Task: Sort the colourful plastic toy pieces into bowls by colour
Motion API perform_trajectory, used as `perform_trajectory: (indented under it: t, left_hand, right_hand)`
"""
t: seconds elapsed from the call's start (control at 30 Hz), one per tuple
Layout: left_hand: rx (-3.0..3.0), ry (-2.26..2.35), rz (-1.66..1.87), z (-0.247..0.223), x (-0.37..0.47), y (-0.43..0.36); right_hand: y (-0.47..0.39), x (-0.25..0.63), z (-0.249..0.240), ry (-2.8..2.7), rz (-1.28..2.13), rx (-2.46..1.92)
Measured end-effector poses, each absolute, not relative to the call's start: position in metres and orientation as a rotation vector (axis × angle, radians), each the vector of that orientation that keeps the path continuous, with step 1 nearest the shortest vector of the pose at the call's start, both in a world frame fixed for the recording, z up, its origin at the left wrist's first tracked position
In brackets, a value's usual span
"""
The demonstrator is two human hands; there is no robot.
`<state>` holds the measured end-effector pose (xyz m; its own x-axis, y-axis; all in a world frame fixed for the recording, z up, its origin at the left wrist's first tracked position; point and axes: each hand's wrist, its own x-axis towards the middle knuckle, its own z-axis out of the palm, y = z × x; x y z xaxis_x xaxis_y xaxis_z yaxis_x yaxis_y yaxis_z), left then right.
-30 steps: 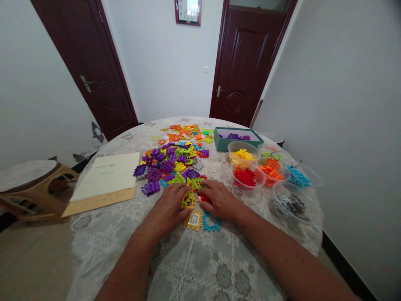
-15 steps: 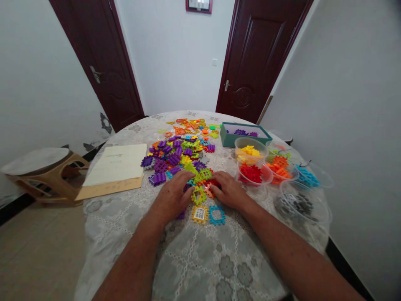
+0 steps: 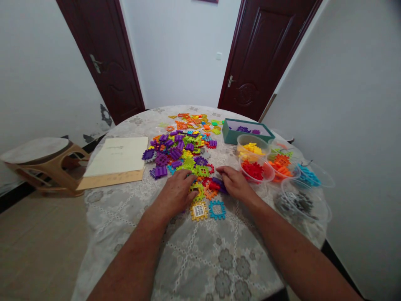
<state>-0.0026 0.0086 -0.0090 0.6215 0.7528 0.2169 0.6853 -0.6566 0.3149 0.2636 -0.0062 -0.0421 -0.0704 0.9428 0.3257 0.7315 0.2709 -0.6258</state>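
A heap of colourful interlocking plastic pieces (image 3: 175, 150) lies mid-table. My left hand (image 3: 180, 190) rests at its near left edge, fingers apart, touching a green piece (image 3: 198, 191). On the right, my right hand (image 3: 233, 182) is open beside a dark purple piece and a red piece (image 3: 214, 185), with its thumb and fingers spread. Between the hands are a green window piece (image 3: 201, 171) and an orange piece (image 3: 210, 192). Nearer to me, a yellow piece with a white window (image 3: 199, 211) lies beside a blue square frame (image 3: 217, 210).
Clear tubs of yellow (image 3: 251, 148), red (image 3: 253, 170), orange (image 3: 281, 165), blue (image 3: 308, 174) and grey pieces (image 3: 299, 202) stand right. Behind them is a green box (image 3: 230, 136) with purple pieces. Paper sheets (image 3: 117, 156) lie left; a stool (image 3: 37, 156) stands beyond.
My right hand has shifted slightly right, away from the pieces. The dark purple piece and red piece beside it now show. The whole view has tilted slightly down.
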Motion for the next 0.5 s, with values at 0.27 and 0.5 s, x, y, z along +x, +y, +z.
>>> perform_trajectory:
  t: [0.27, 0.5]
  left_hand:
    - [2.673, 1.272, 0.53, -0.01, -0.001, 0.012]
    - [2.66, 1.226, 0.679, -0.008, 0.001, 0.009]
  right_hand:
    - [-0.027, 0.261, -0.01, -2.127, 0.434, -1.619]
    - [-0.018, 0.264, -0.017, -1.914, 0.705, -1.501]
